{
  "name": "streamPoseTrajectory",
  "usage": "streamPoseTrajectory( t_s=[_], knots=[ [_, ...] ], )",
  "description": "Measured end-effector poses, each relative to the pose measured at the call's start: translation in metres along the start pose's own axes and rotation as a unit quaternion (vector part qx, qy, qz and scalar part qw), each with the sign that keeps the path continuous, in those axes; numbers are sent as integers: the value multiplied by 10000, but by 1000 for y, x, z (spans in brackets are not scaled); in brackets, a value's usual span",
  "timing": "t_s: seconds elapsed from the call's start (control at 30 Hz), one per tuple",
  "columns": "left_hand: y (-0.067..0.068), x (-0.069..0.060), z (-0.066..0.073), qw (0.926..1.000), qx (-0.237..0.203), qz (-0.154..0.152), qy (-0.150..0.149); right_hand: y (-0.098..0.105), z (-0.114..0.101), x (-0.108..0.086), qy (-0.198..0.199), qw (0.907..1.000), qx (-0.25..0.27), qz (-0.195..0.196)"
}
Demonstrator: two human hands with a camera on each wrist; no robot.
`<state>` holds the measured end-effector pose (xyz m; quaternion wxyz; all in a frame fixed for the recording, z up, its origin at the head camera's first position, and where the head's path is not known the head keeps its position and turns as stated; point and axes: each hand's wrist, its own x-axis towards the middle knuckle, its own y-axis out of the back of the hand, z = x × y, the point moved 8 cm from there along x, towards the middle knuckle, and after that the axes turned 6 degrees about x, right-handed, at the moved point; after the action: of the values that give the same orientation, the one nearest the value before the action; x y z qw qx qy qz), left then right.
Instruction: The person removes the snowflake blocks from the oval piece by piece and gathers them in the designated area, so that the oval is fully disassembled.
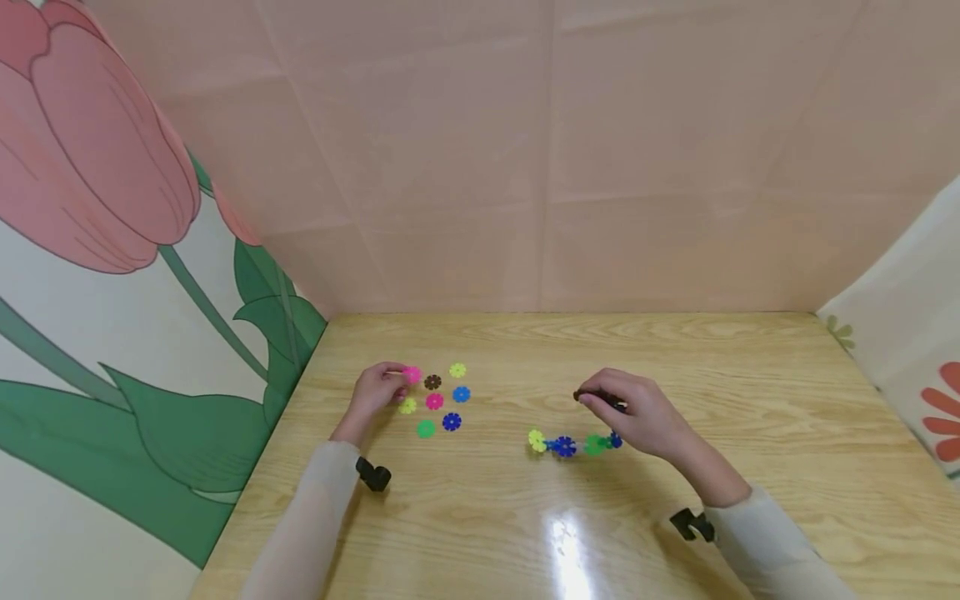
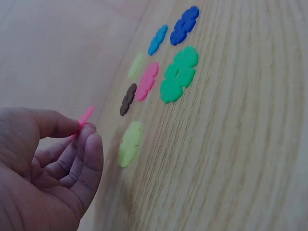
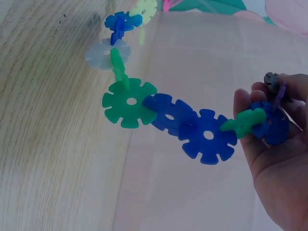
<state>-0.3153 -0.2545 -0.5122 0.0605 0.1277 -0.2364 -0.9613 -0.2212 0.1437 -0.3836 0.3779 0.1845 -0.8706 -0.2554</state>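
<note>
My left hand pinches a pink flower-shaped plastic disc between thumb and fingertips, just above the table. Around it lie loose discs: a yellow one, a brown one, a second pink one and a green one. At the right, my right hand holds one end of a chain of interlocked discs. Blue, green, clear and yellow pieces make up the chain, which hangs down to the left. A dark brownish disc shows at the right fingertips; the fingers partly hide that end.
Light blue, dark blue and another yellow disc lie on the wooden table beside the group. A pinkish cloth wall rises behind the table, and a tulip-print sheet borders its left side.
</note>
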Motion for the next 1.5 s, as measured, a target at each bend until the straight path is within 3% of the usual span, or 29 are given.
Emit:
streamPoseTrajectory(
  t_s=[0.5, 0.67, 1.1, 1.2, 1.3, 1.4, 1.5],
  knots=[
    [-2, 16, -10, 9997, 216, 68, 86, -3, -1, 0, 54, 9999, 127, -65],
    [0, 17, -11, 9996, 280, 45, 37, -4, 0, 0, 51, 9998, 176, -79],
    [10, 12, -10, 9949, 981, 215, -27, -4, -1, 1, 41, 9998, 184, -99],
    [9, 8, -5, 9934, 1107, 250, -182, -5, -2, 1, 61, 9997, 203, -119],
    [4, 0, 9, 9889, 1344, 339, -534, -7, -2, 2, 77, 9996, 221, -138],
    [-6, -10, 26, 9838, 1492, 370, -917, -7, -2, 2, 90, 9996, 219, -131],
    [-19, -21, 42, 9829, 1376, 247, -1200, -8, -4, 4, 92, 9995, 252, -136]
  ],
)
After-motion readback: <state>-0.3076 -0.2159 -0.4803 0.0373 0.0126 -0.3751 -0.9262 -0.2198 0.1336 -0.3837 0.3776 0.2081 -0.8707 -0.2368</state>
